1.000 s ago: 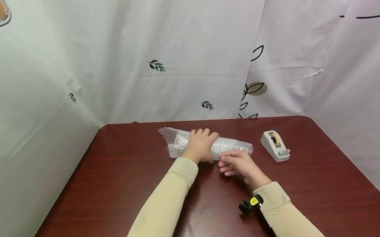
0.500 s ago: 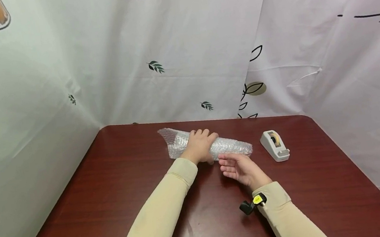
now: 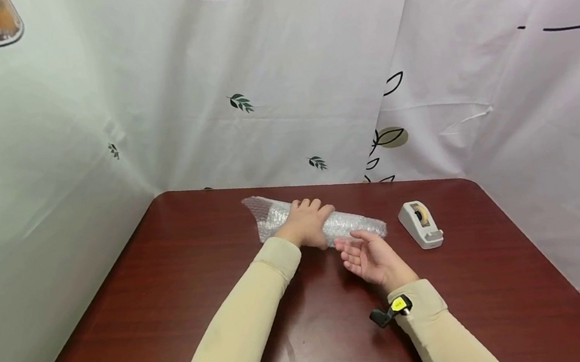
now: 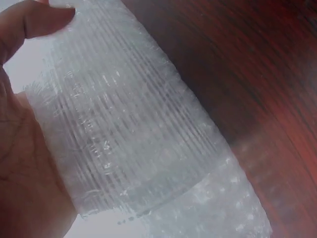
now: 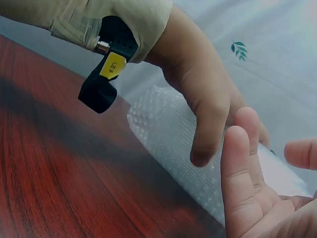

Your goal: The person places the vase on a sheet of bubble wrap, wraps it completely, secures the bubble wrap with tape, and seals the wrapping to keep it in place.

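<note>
A roll of bubble wrap (image 3: 349, 224) lies slantwise near the back of the table, its loose flap fanning out at the left end. My left hand (image 3: 306, 223) grips it around the middle from above; the left wrist view has the thumb (image 4: 47, 22) over the layered plastic (image 4: 124, 114). Whatever the wrap may contain cannot be made out. Just in front of the roll's right half is my right hand (image 3: 376, 260), palm turned up and fingers loosely extended, holding nothing. Its fingers (image 5: 237, 173) show beside the left hand (image 5: 203, 99) in the right wrist view.
To the right of the roll stands a white tape dispenser (image 3: 420, 225) with a roll of yellowish tape. The table (image 3: 187, 317) is dark red wood. White printed cloth (image 3: 277, 85) hangs behind it and along both sides. A black wrist camera (image 3: 390, 313) juts from the right cuff.
My right hand has rolled palm up, its fingers opening out, and has drawn slightly away from the roll. The left hand and the bubble wrap stay in place.
</note>
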Available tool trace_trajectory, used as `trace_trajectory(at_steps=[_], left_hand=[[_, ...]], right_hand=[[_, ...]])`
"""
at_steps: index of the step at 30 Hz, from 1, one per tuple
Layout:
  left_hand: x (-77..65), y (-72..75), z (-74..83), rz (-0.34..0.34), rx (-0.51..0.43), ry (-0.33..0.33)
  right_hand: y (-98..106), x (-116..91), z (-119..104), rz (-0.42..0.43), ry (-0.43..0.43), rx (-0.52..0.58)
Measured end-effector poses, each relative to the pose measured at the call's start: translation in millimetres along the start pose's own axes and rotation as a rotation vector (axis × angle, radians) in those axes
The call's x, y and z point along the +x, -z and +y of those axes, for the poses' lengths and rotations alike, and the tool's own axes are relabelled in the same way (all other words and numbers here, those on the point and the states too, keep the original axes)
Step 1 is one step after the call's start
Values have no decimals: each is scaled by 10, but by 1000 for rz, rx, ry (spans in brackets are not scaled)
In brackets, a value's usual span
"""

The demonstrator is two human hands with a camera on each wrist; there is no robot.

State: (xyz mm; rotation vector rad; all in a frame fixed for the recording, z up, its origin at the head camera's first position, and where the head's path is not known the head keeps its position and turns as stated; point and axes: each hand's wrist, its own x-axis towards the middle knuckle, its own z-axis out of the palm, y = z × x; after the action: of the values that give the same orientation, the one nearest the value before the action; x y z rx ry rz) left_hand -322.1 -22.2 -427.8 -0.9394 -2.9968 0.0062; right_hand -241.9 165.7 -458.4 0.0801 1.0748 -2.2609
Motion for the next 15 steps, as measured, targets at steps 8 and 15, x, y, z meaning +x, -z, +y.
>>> trace_trajectory(at_steps=[8, 15], left_hand=[[6, -6, -10, 6, -15, -1], [20, -37, -12, 41, -22, -10]], right_hand=[[21, -3, -17, -40, -34, 58], [42, -5, -25, -51, -44, 97]])
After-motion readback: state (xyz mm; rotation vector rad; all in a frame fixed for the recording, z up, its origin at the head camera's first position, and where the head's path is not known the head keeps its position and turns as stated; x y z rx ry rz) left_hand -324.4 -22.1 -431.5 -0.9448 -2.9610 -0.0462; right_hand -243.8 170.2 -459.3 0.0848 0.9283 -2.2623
